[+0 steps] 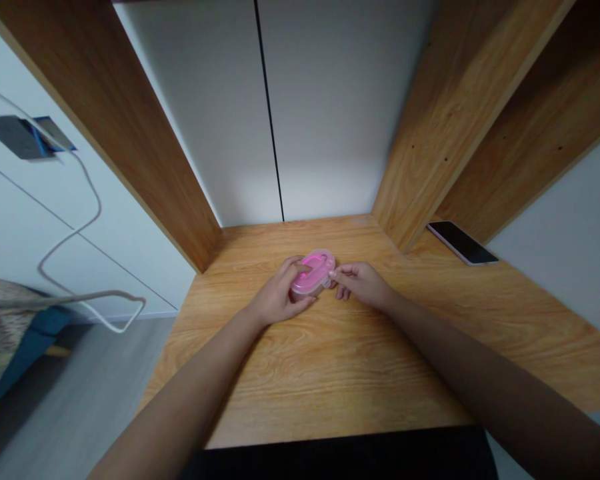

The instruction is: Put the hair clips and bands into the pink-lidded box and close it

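A pink oval container [316, 272] with a clear rim sits on the wooden desktop, tilted slightly from left to right. My left hand [283, 291] is wrapped round its left side, with a finger resting on top of the lid and the thumb at the near edge. At the container's right end, my right hand [354, 279] pinches a small clear side tab [329, 280] between thumb and forefinger. The other fingers of that hand are curled below. What is inside the container cannot be made out.
A dark-screened phone [463, 243] lies on the desk [330, 380] at the right, by a wooden upright [433, 133]. White panels [330, 120] stand behind. Off the left edge, a white cable [99, 200] hangs beside a bed corner [10, 333].
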A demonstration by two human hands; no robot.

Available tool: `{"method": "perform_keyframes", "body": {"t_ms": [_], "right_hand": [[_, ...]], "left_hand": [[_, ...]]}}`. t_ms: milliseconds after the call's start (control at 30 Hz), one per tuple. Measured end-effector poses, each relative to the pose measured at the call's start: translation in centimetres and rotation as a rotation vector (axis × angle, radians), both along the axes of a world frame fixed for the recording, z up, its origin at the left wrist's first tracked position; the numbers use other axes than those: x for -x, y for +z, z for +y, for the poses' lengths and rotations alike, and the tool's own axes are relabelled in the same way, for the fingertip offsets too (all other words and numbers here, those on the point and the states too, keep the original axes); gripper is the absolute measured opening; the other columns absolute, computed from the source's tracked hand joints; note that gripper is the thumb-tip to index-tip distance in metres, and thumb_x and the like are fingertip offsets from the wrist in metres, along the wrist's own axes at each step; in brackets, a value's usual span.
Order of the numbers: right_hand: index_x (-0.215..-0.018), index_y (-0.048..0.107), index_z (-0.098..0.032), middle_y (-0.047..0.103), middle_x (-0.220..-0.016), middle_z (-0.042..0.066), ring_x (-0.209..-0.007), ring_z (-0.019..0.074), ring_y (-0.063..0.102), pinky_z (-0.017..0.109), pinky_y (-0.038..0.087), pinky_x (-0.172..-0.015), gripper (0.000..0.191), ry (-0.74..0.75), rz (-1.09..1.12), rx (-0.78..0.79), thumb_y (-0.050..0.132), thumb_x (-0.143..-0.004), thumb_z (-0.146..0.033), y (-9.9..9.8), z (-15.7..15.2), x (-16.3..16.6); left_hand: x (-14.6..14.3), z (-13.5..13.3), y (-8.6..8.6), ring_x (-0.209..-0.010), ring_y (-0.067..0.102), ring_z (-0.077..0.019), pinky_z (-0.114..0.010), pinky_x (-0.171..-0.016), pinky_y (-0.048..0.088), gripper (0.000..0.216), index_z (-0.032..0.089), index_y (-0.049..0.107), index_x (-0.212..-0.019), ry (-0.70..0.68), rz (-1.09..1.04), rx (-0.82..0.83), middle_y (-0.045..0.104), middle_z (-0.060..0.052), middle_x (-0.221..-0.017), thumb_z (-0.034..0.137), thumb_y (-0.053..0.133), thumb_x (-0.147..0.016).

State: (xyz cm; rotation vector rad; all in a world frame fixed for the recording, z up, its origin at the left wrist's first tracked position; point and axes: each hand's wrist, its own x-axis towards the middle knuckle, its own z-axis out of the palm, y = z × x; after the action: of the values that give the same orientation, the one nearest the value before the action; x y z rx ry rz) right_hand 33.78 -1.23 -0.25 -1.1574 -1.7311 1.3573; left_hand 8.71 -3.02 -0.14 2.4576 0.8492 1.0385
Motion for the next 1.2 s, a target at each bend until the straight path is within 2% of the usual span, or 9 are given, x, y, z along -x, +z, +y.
{"method": "perform_keyframes", "body": {"t_ms": [133, 200, 267, 367, 533, 700, 967, 1067, 1200], "right_hand": [[-0.068, 0.069, -0.018, 0.071, -0.065, 0.004, -0.053, 0.0129, 0.063, 0.024, 0.05, -0.052, 0.037, -0.11, -0.061, -0.226, 0.065, -0.086, -0.05, -0.1, -0.2, -0.3], [-0.059, 0.065, -0.018, 0.067, -0.056, 0.003, -0.05, 0.0124, 0.059, 0.024, 0.048, -0.05, 0.04, -0.169, -0.031, -0.253, 0.066, -0.085, -0.049, 0.0, -0.3, -0.3], [-0.055, 0.062, -0.019, 0.062, -0.049, 0.002, -0.043, 0.0113, 0.054, 0.023, 0.042, -0.043, 0.045, -0.208, 0.092, -0.148, 0.065, -0.084, -0.052, 0.4, -0.2, -0.3], [-0.059, 0.06, -0.019, 0.062, -0.049, 0.002, -0.035, 0.0114, 0.051, 0.023, 0.034, -0.033, 0.047, -0.2, 0.278, 0.058, 0.06, -0.083, -0.059, 0.9, -0.1, -0.3], [-0.077, 0.071, -0.015, 0.072, -0.065, 0.006, -0.041, 0.0123, 0.059, 0.02, 0.031, -0.031, 0.032, -0.153, 0.505, 0.255, 0.073, -0.073, -0.046, 1.2, 0.1, -0.4], [-0.079, 0.074, -0.014, 0.075, -0.068, 0.007, -0.044, 0.0119, 0.061, 0.019, 0.033, -0.033, 0.028, -0.148, 0.556, 0.276, 0.075, -0.073, -0.042, 1.0, 0.2, -0.5], [-0.078, 0.07, -0.014, 0.072, -0.067, 0.006, -0.045, 0.0115, 0.061, 0.018, 0.035, -0.033, 0.03, -0.145, 0.577, 0.271, 0.079, -0.07, -0.042, 1.3, 0.0, -0.4], [-0.077, 0.063, -0.018, 0.068, -0.062, 0.0, -0.042, 0.0105, 0.058, 0.017, 0.032, -0.031, 0.033, -0.203, 0.634, 0.195, 0.083, -0.067, -0.042, 1.5, -0.1, -0.2], [-0.077, 0.055, -0.022, 0.062, -0.059, -0.005, -0.04, 0.0088, 0.051, 0.016, 0.028, -0.031, 0.035, -0.343, 0.599, 0.008, 0.083, -0.069, -0.041, 0.8, 0.3, -0.5]], "left_hand": [[0.1, 0.0, 0.2, -0.126, 0.051, -0.0323, -0.05, -0.105, 0.048, 0.065, 0.02, 0.047, -0.134, 0.035, 0.003, -0.008, 0.049, -0.017, -0.133, 0.039, 0.076, -0.078], [0.3, 0.0, 0.0, -0.123, 0.054, -0.0322, -0.05, -0.103, 0.049, 0.073, 0.02, 0.042, -0.14, 0.029, -0.012, -0.002, 0.052, -0.017, -0.132, 0.039, 0.076, -0.078], [0.5, 0.1, -0.2, -0.122, 0.056, -0.0325, -0.05, -0.103, 0.049, 0.08, 0.019, 0.036, -0.144, 0.042, -0.023, 0.012, 0.052, -0.017, -0.135, 0.038, 0.076, -0.077], [0.7, 0.2, -0.5, -0.125, 0.055, -0.0338, -0.051, -0.105, 0.048, 0.085, 0.019, 0.031, -0.148, 0.071, -0.021, 0.008, 0.05, -0.018, -0.141, 0.035, 0.075, -0.077], [0.7, 0.2, -0.1, -0.127, 0.054, -0.0332, -0.051, -0.108, 0.046, 0.076, 0.018, 0.037, -0.145, 0.018, -0.035, -0.051, 0.052, -0.018, -0.139, 0.035, 0.072, -0.079], [0.6, 0.2, 0.4, -0.128, 0.053, -0.0335, -0.053, -0.108, 0.046, 0.071, 0.018, 0.042, -0.141, 0.032, -0.014, -0.091, 0.054, -0.019, -0.136, 0.041, 0.072, -0.081], [0.6, 0.1, 0.6, -0.128, 0.053, -0.0331, -0.051, -0.108, 0.046, 0.07, 0.018, 0.041, -0.141, 0.065, 0.026, -0.134, 0.054, -0.019, -0.136, 0.043, 0.071, -0.084], [0.9, 0.0, 0.5, -0.133, 0.049, -0.0351, -0.054, -0.109, 0.043, 0.071, 0.016, 0.038, -0.144, 0.112, 0.03, -0.244, 0.051, -0.021, -0.141, 0.044, 0.066, -0.086], [1.3, -0.4, 1.6, -0.136, 0.047, -0.0362, -0.054, -0.106, 0.044, 0.067, 0.016, 0.041, -0.144, 0.177, 0.049, -0.552, 0.045, -0.022, -0.148, 0.042, 0.062, -0.086]]}}
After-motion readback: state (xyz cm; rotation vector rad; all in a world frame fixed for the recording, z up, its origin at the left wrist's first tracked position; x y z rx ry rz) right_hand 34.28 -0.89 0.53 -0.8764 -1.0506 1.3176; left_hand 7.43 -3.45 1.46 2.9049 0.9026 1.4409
